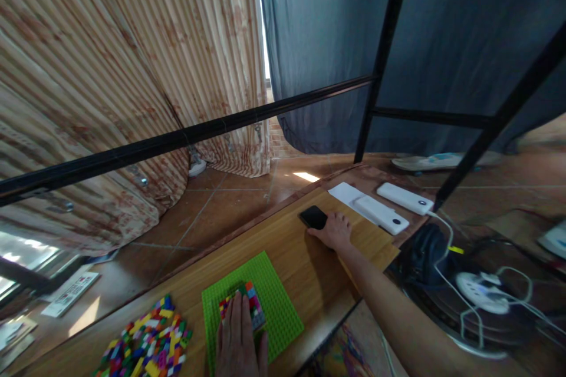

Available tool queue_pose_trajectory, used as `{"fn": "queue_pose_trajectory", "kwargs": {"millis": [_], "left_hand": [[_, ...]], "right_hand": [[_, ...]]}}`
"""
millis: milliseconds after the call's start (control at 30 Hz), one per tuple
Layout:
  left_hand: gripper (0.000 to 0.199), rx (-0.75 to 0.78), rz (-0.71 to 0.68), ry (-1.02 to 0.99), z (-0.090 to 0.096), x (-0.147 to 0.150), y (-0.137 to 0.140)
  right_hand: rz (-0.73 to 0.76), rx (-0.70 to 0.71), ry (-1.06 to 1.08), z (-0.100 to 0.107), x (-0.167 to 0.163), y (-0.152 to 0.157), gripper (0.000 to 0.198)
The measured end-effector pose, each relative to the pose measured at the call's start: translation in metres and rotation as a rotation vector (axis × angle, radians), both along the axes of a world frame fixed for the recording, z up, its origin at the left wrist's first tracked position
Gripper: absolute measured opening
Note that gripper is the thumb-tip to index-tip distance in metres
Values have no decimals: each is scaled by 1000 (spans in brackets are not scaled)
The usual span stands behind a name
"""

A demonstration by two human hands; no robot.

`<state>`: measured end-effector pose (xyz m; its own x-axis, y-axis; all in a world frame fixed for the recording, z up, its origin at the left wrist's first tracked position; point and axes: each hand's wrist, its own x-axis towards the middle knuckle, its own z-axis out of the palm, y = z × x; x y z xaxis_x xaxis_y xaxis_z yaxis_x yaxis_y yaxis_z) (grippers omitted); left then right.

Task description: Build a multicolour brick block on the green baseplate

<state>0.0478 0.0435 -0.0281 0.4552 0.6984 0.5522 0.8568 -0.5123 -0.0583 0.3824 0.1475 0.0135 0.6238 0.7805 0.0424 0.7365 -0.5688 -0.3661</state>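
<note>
1. Left hand [239, 336], bottom of view: palm down, fingers straight and together, thumb off to the side. Lies over a multicoloured brick build [257, 313]; not wrapped round it. Contact under the palm hidden.
2. Brick build sits on a lime-green studded baseplate [280, 321], partly covered by the fingers. Orange and blue bricks show at its far end.
3. Loose toy-brick pile [152, 339] left of the baseplate, mixed colours, on the wood-grain tabletop [274, 241].
4. Right hand [335, 231]: arm reaching forward, fingers bent at the near right end of a black smartphone [313, 216]. Phone lies flat on the tabletop, beyond and right of the baseplate. Can't tell if it's gripped or just touched.
5. Right of the phone: two white power banks, one [380, 214] on a white sheet [342, 193], other [404, 198] with a white cable at its end.
6. White power strip [481, 293] lower right, cables attached.
</note>
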Motion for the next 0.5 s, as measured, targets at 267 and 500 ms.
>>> {"fn": "queue_pose_trajectory", "kwargs": {"millis": [267, 500], "left_hand": [[80, -11, -5, -26, 4, 1, -2], [78, 0, 2, -51, 11, 6, -5]], "right_hand": [[51, -41, 47, 5, 7, -3, 94], [245, -25, 308, 24, 56, -16, 54]]}}
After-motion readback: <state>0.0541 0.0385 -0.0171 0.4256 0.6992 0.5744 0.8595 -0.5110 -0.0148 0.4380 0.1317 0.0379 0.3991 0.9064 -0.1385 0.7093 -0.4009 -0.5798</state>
